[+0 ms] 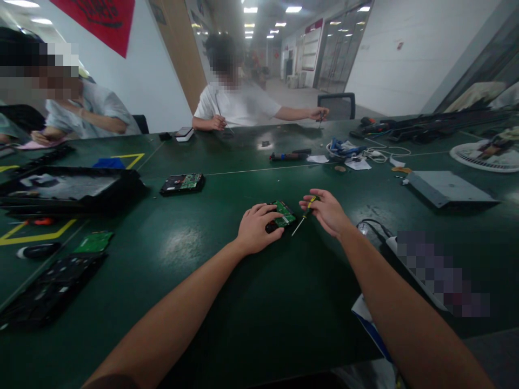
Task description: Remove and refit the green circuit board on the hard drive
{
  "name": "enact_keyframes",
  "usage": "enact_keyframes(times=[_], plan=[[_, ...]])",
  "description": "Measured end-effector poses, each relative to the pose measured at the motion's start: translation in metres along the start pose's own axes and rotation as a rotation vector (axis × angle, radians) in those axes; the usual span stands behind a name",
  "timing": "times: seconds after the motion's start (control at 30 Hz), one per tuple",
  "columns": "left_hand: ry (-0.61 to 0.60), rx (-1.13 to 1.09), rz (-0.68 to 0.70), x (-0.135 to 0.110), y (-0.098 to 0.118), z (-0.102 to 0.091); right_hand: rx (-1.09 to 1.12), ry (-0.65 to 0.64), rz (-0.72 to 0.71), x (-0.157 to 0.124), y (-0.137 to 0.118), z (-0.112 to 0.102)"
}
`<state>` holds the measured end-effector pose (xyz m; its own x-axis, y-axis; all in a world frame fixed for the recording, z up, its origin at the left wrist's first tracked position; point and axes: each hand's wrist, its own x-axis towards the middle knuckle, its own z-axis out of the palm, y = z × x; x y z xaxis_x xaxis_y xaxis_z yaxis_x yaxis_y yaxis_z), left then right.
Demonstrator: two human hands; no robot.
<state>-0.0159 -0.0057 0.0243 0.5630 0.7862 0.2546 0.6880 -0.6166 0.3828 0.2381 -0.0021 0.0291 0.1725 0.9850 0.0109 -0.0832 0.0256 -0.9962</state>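
On the green tabletop lies a hard drive [286, 215], its green circuit board facing up. My left hand [260, 228] grips it from the left, fingers over the far side and thumb along the near edge. Just to the right, my right hand [325, 212] holds a screwdriver [310, 205] with a yellow and black handle between thumb and fingers. Its thin metal shaft slants down to the left, and the tip is beside the drive, apart from the board. A second hard drive [182, 183] with a part-green board rests farther back on the left.
A black tray-like casing [77, 189] and a loose green board [94, 242] lie left. A grey metal box [452, 189], a power strip [421, 275] and tangled cables [379, 154] are right. Two people sit across the table; one person's hand [319, 113] reaches over the far edge.
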Motion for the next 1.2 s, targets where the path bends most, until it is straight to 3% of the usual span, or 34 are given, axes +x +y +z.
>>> enact_keyframes(times=[0.13, 0.33, 0.57, 0.9, 1.2], plan=[[0.01, 0.002, -0.003, 0.0, 0.001, 0.0, -0.179, 0.143, -0.435, -0.003, -0.008, 0.001], [0.015, 0.004, -0.009, 0.001, -0.002, 0.004, -0.569, 0.22, -0.728, -0.011, -0.01, 0.008], [-0.03, 0.044, 0.0, 0.002, -0.001, 0.0, -0.774, 0.193, -0.726, -0.009, -0.002, 0.01], [-0.116, 0.03, 0.079, 0.005, -0.006, -0.008, -0.817, 0.199, -0.677, -0.01, -0.001, 0.007], [-0.071, 0.055, 0.058, 0.004, -0.006, -0.001, -0.804, 0.196, -0.573, -0.015, -0.005, 0.009]])
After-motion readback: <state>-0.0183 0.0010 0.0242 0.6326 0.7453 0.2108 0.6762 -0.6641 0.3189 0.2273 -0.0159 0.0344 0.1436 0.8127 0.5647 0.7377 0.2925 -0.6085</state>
